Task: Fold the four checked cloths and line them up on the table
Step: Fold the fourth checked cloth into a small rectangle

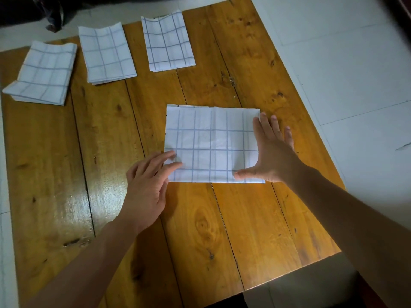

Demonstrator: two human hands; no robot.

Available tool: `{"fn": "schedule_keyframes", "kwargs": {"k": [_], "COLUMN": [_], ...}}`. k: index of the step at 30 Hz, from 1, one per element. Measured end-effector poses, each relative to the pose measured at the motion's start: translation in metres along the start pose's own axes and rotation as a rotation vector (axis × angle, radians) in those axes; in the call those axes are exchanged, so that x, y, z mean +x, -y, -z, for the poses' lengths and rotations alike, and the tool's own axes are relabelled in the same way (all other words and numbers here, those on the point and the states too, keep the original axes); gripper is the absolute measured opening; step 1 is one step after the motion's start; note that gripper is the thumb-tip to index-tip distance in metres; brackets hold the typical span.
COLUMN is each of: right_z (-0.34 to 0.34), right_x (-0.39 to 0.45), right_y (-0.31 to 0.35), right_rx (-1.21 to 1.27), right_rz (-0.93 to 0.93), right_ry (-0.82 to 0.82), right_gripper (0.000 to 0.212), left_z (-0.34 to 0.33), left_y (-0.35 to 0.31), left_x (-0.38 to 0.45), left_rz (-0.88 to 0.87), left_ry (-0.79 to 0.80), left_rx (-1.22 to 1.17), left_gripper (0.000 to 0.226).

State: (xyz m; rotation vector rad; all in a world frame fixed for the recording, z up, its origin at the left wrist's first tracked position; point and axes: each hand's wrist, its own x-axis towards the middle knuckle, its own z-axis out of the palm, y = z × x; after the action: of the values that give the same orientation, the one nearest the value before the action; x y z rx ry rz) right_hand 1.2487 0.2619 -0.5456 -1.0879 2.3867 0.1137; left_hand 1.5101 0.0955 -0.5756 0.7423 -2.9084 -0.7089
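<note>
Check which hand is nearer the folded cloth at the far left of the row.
Left. The left hand touches the near-left corner of the fourth cloth, on the side toward the far-left folded cloth. The right hand rests on that cloth's right edge, farther off.

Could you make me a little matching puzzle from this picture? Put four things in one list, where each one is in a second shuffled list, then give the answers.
Things:
1. Left hand
2. Right hand
3. Wide cloth
4. Cloth with a turned-out corner

Places:
A. far left end of the row at the table's back
B. flat over the wide cloth's right edge
C. near middle of the table, under both hands
D. fingertips on the wide cloth's lower left corner

Pairs: 1-D, 2-B, 3-C, 4-A
</note>
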Motion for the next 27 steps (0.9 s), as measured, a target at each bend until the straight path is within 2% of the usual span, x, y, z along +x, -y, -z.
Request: {"fn": "schedule_keyframes", "kwargs": {"k": [5,8,11,17,24,27], "right_z": [-0.011,-0.019,-0.025,-0.024,-0.021,-0.023], "right_x": [-0.036,-0.050,-0.053,-0.050,-0.048,-0.048], "right_y": [0.019,0.031,0.037,0.040,0.043,0.043], "right_rx": [-0.053,0.092,0.213,0.234,0.200,0.204], "right_rz": [0.191,0.263,0.276,0.218,0.196,0.195], "right_ry": [-0.207,-0.095,-0.022,-0.056,-0.091,-0.100], "right_gripper": [0.097,0.081,0.082,0.088,0.088,0.088], "left_z": [0.004,0.007,0.014,0.025,0.020,0.018], "left_y": [-0.003,-0.005,-0.010,-0.025,-0.036,-0.036], "left_x": [0.002,0.005,0.009,0.031,0.045,0.043], "left_rz": [-0.002,-0.005,-0.018,-0.150,-0.189,-0.194], "left_ry": [0.017,0.034,0.067,0.274,0.260,0.191], "left_rx": [0.026,0.063,0.097,0.234,0.413,0.348], "left_gripper": [0.052,0.049,0.050,0.086,0.083,0.074]}}
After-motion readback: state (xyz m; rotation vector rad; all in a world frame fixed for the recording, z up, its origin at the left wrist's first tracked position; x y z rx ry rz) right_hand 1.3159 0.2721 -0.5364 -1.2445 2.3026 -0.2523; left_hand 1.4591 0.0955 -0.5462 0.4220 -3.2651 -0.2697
